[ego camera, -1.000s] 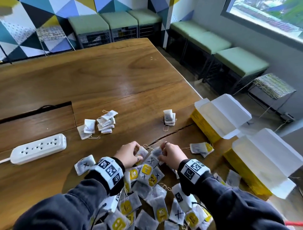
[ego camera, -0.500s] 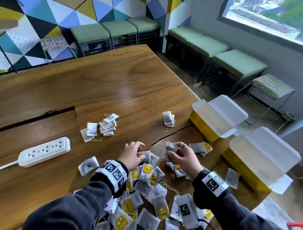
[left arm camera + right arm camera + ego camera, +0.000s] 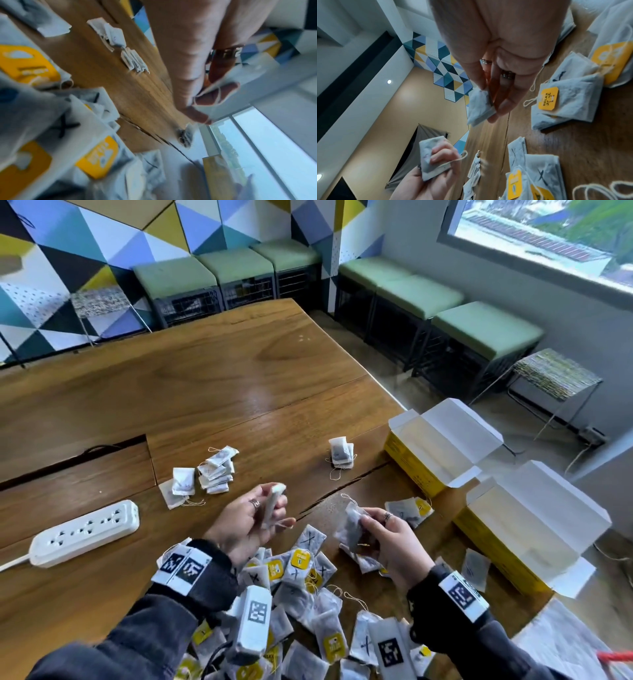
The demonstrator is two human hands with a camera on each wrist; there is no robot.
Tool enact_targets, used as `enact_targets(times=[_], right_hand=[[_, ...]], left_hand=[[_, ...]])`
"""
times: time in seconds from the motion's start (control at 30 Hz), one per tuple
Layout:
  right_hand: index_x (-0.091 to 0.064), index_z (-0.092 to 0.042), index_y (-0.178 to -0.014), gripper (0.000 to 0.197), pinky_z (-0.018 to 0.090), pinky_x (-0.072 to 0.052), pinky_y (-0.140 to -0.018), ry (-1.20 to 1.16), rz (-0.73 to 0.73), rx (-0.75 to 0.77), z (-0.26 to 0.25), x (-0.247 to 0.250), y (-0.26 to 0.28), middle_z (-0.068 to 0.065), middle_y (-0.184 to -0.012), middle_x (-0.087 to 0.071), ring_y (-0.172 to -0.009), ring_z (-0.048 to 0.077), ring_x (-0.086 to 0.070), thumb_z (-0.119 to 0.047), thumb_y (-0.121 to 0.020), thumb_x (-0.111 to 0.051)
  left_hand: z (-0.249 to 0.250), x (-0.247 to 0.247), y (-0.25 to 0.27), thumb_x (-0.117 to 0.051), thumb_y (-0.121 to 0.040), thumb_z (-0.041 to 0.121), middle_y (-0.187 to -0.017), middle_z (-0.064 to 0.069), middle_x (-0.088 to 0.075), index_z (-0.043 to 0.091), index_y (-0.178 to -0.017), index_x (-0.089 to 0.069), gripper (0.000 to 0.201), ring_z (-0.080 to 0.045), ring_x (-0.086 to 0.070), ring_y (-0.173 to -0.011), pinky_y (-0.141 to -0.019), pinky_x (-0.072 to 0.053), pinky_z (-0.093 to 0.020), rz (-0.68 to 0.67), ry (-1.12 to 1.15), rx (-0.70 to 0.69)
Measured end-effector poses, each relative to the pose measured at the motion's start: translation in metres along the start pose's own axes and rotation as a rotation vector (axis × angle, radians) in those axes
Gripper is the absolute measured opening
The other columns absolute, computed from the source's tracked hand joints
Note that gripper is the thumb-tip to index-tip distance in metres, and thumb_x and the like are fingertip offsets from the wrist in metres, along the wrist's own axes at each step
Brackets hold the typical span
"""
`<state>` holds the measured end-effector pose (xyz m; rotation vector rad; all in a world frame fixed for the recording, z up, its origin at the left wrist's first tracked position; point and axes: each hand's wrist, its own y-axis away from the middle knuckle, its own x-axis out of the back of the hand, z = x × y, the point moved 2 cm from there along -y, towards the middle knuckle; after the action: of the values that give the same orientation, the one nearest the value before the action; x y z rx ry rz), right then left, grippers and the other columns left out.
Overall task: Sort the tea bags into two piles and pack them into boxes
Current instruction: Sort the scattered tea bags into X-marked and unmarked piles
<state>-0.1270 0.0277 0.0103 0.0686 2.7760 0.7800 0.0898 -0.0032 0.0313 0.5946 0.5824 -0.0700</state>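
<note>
Over at the left edge of the desk (image 3: 212, 378) lies a white power strip (image 3: 85, 534), cable running off the side. Next along, a sorted pile of tea bags (image 3: 215, 470) stands stacked toward the middle, a couple of loose ones just beside it. Now the left hand (image 3: 245, 523), raised above the desk: its fingers (image 3: 281, 522) curl round one tea bag (image 3: 272, 506), held upright, string trailing. Below it, along the near edge, sprawls the big unsorted heap (image 3: 301, 587), bags overlapping, some showing yellow tags, some marked with an X. Farther back sits a second small pile (image 3: 340, 451), well apart from the first. The right hand (image 3: 394, 542) is lifted too, thumb and fingers (image 3: 371, 523) pinching a darker tea bag (image 3: 352, 527) above the heap. Just beyond it one tagged bag (image 3: 409, 510) lies alone. At the right edge stand two yellow boxes, lids flung open: the far box (image 3: 411, 463) and the near box (image 3: 486, 549), which overhangs the corner. I cannot tell whether either holds any bags.
</note>
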Motion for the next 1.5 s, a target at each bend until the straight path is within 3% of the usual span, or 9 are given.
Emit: enact_targets(times=[0.23, 0.37, 0.47, 0.67, 0.83, 1.0, 1.2, 1.4, 1.5], right_hand=[[-0.062, -0.012, -0.106, 0.022, 0.041, -0.057, -0.068, -0.105, -0.062, -0.104, -0.005, -0.01, 0.014, 0.018, -0.098, -0.062, -0.097, 0.037, -0.06, -0.008, -0.097, -0.042], [-0.058, -0.01, -0.114, 0.027, 0.034, -0.06, -0.06, -0.156, -0.153, -0.092, -0.014, -0.021, 0.023, 0.018, -0.103, -0.065, -0.082, 0.026, -0.068, 0.002, -0.092, -0.048], [-0.057, -0.005, -0.113, 0.029, 0.029, -0.059, -0.057, -0.155, -0.207, -0.008, -0.02, -0.035, 0.033, 0.016, -0.094, -0.065, -0.071, 0.018, -0.068, 0.007, -0.087, -0.053], [-0.061, -0.023, -0.077, 0.018, 0.022, -0.052, -0.064, 0.417, -0.086, 0.351, -0.007, -0.076, 0.037, -0.003, -0.074, -0.068, -0.067, 0.005, -0.064, -0.01, -0.076, -0.073], [-0.068, -0.023, -0.089, 0.006, 0.007, -0.04, -0.064, 0.826, 0.035, 0.535, -0.007, -0.079, 0.019, -0.005, -0.085, -0.066, -0.075, 0.001, -0.054, -0.023, -0.085, -0.065], [-0.062, -0.021, -0.099, 0.015, 0.022, -0.047, -0.074, 0.953, -0.013, 0.366, -0.017, -0.052, -0.024, -0.008, -0.088, -0.057, -0.075, 0.009, -0.055, -0.012, -0.089, -0.057], [-0.055, -0.033, -0.124, 0.048, 0.037, -0.031, -0.108, 1.648, -0.459, 0.311, 0.007, -0.06, -0.048, 0.001, -0.13, -0.036, -0.122, 0.025, -0.03, -0.026, -0.079, -0.07], [-0.058, -0.021, -0.092, 0.022, 0.021, -0.034, -0.082, 1.632, -0.399, 0.339, 0.004, -0.056, -0.05, 0.001, -0.103, -0.055, -0.106, 0.021, -0.049, -0.025, -0.077, -0.072], [-0.053, -0.016, -0.101, 0.028, 0.024, -0.041, -0.069, 1.374, -0.236, 0.278, -0.002, -0.045, -0.046, 0.001, -0.088, -0.057, -0.082, 0.019, -0.055, -0.017, -0.079, -0.069]], left_hand=[[0.007, -0.012, 0.022, -0.043, -0.076, 0.07, -0.081, -0.012, -0.058, 0.001, -0.116, -0.057, 0.081, -0.013, -0.045, -0.052, -0.042, -0.037, -0.02, -0.105, 0.252, 0.168], [0.008, -0.009, 0.031, -0.081, -0.056, 0.044, -0.099, -0.017, -0.068, 0.004, -0.111, -0.067, 0.07, -0.026, -0.066, -0.072, -0.06, -0.056, -0.034, -0.162, 0.247, 0.177], [-0.002, -0.009, 0.035, -0.059, -0.075, 0.044, -0.103, -0.017, -0.067, 0.005, -0.112, -0.06, 0.054, -0.03, -0.067, -0.087, -0.078, -0.055, -0.043, -0.128, 0.144, 0.198], [-0.031, -0.017, 0.047, -0.074, -0.074, 0.024, -0.13, -0.024, -0.055, -0.001, -0.13, -0.049, 0.067, -0.033, -0.057, -0.115, -0.093, -0.05, -0.046, -0.32, 0.276, 0.188], [-0.031, 0.003, 0.042, -0.04, -0.095, 0.014, -0.109, -0.019, -0.068, 0.004, -0.107, -0.061, 0.027, -0.028, -0.07, -0.09, -0.073, -0.059, -0.039, -0.038, 0.279, 0.168], [-0.007, 0.056, 0.053, -0.039, -0.097, 0.022, -0.061, 0.0, -0.049, 0.01, -0.101, -0.056, 0.021, -0.012, -0.053, -0.052, -0.074, -0.057, -0.047, 0.123, 0.195, 0.203], [0.034, 0.118, 0.055, -0.049, -0.093, 0.006, -0.075, -0.002, -0.052, 0.007, -0.112, -0.061, 0.022, -0.01, -0.043, -0.052, -0.051, -0.041, -0.023, 0.597, -0.705, -0.076], [0.034, 0.153, 0.044, -0.071, -0.08, 0.015, -0.116, -0.012, -0.062, 0.013, -0.115, -0.061, 0.037, -0.027, -0.056, -0.106, -0.085, -0.041, -0.032, 0.606, -1.333, -0.032], [0.03, 0.152, 0.04, -0.077, -0.073, 0.022, -0.115, -0.008, -0.063, 0.02, -0.11, -0.062, 0.04, -0.027, -0.056, -0.106, -0.084, -0.042, -0.032, 0.558, -1.493, -0.013]])
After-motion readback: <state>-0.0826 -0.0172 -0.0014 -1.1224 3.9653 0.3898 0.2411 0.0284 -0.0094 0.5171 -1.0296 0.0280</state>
